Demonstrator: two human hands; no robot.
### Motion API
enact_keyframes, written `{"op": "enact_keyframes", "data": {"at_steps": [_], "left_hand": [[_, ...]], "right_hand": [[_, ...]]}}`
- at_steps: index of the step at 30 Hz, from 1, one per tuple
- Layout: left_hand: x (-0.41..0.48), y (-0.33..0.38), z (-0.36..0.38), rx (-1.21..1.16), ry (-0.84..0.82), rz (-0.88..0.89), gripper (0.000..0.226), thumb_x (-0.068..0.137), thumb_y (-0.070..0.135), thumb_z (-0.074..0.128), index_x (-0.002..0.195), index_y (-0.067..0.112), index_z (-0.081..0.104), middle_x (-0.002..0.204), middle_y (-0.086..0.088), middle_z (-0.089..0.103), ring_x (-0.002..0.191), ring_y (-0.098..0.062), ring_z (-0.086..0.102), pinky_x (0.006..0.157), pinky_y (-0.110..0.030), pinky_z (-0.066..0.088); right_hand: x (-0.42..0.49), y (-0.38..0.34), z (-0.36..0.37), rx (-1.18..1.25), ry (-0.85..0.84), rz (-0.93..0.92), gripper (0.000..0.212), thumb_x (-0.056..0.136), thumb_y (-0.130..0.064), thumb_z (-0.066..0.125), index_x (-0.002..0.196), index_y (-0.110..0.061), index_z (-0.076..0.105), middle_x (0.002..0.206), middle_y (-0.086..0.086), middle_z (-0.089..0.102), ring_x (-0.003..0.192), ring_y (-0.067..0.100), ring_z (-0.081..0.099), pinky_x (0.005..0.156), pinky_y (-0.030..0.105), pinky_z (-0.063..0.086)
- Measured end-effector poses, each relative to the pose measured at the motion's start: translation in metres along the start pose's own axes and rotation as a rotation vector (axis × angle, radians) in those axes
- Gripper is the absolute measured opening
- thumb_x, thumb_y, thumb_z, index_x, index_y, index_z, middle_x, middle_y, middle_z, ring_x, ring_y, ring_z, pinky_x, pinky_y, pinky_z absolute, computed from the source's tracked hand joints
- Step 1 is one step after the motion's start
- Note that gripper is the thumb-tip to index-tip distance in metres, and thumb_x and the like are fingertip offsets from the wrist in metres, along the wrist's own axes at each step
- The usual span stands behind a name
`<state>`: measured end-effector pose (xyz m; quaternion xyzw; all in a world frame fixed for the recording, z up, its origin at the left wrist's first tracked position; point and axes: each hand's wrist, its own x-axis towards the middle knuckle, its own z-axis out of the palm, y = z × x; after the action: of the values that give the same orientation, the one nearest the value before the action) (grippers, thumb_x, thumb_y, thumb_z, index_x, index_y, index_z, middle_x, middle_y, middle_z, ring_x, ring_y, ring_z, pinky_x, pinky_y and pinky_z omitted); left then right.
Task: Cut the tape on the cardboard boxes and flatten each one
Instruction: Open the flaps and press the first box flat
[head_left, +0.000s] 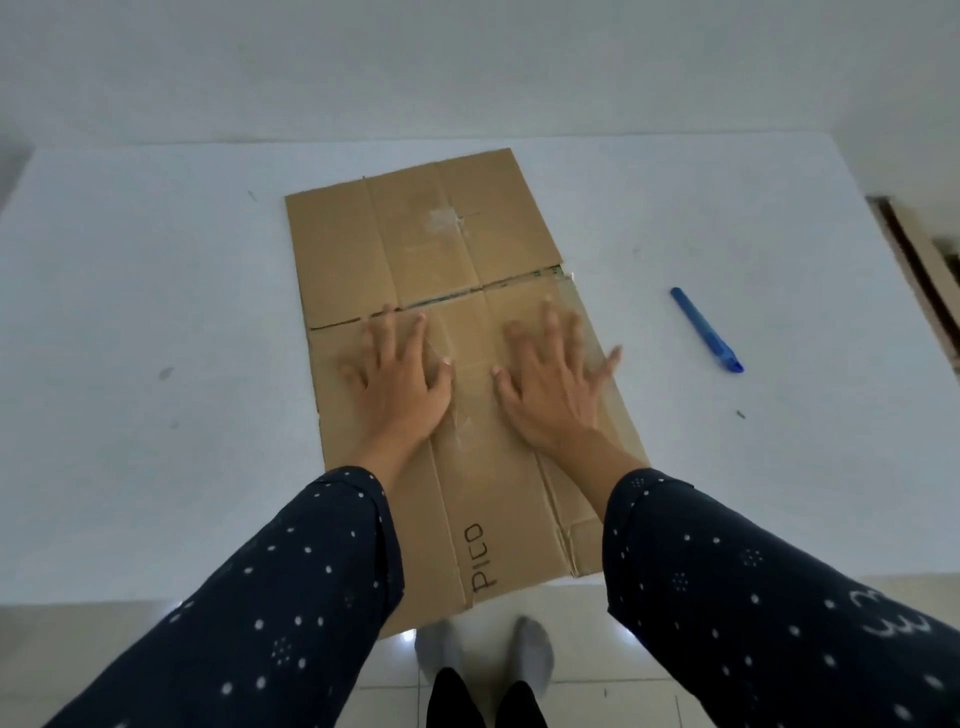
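Cardboard box (431, 332) flat on table (130, 312) | left hand (402, 382), right hand (553, 389) fingers spread, pressing creases down | blue cutter (706, 330) parked at 3 o'clock, seemingly done with

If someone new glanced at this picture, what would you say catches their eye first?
The flattened cardboard box lies in the middle of the white table, with the left hand and right hand pressed flat on it side by side, fingers spread. To its right, a blue cutter lies alone on the table.
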<state>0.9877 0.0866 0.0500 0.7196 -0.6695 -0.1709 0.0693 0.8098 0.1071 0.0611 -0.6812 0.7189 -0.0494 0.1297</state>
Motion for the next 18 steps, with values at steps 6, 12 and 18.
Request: {"op": "enact_keyframes", "data": {"at_steps": [6, 12, 18], "left_hand": [[-0.015, -0.012, -0.044, -0.326, 0.071, -0.584, 0.084, 0.094, 0.040, 0.057, 0.159, 0.021, 0.007, 0.166, -0.012, 0.000, 0.146, -0.043, 0.019, 0.116, -0.057, 0.022], [-0.001, -0.051, -0.082, -0.761, 0.017, -0.695, 0.052, 0.096, 0.016, 0.053, 0.145, 0.008, 0.040, 0.139, -0.014, 0.052, 0.110, -0.030, 0.056, 0.090, -0.038, 0.049], [0.010, -0.085, -0.112, -0.678, 0.059, -0.544, 0.037, 0.098, 0.015, 0.052, 0.134, 0.009, 0.051, 0.123, -0.011, 0.060, 0.105, -0.029, 0.059, 0.079, -0.034, 0.045]], "right_hand": [[0.009, 0.000, -0.041, 0.215, -0.100, 0.369, 0.069, 0.094, -0.042, 0.046, 0.152, -0.025, 0.012, 0.151, 0.014, 0.026, 0.133, 0.034, 0.027, 0.100, 0.054, 0.030], [0.022, -0.020, -0.072, 0.349, -0.154, 0.530, 0.056, 0.093, -0.022, 0.043, 0.146, -0.020, 0.028, 0.121, 0.004, 0.049, 0.128, 0.030, 0.031, 0.095, 0.050, 0.034], [0.013, -0.059, -0.068, 0.426, -0.261, 0.575, 0.061, 0.089, -0.028, 0.045, 0.146, -0.025, 0.024, 0.132, 0.014, 0.040, 0.118, 0.040, 0.044, 0.098, 0.050, 0.042]]}}
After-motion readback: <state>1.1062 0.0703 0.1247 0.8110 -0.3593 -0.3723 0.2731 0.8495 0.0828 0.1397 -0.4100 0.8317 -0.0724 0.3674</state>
